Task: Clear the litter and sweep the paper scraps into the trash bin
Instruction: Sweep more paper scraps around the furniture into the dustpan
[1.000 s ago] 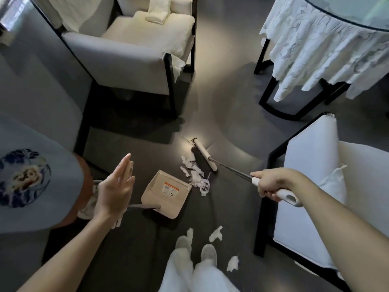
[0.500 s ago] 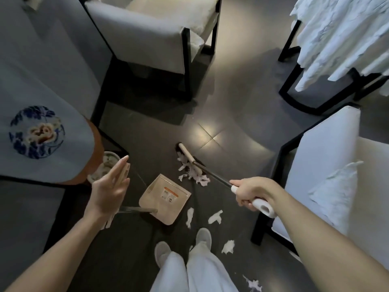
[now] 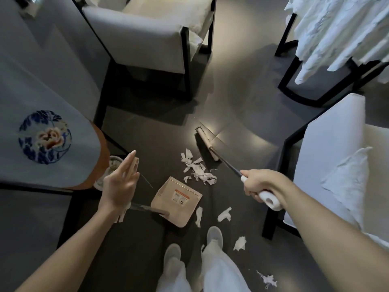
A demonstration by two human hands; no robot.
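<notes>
The heap of shredded white paper scraps [image 3: 199,170] lies on the dark tiled floor [image 3: 242,114], between the mouth of the flat beige plastic dustpan [image 3: 176,200] and the cream head of the dark-shafted broom [image 3: 208,147], close to the pan's lip but not yet on it. The right hand [image 3: 261,185] is clenched round the broom's white grip, so the stroke is its job. It should be short and low, drawn straight toward the pan's open edge, with the bristles kept flat on the floor so that the light strips slide rather than flick sideways. The left hand [image 3: 119,182] hovers released, fingers straight, above the pan's dark handle [image 3: 147,208] and grasps nothing. It would do well to steady that handle first, since an unheld pan will likely skate back under the push. Four stray scraps [image 3: 224,213] lie apart near the pale slippered feet [image 3: 214,233] and need a second pass. A pale round rim partly hidden behind the left hand may be the trash bin; I cannot tell.
</notes>
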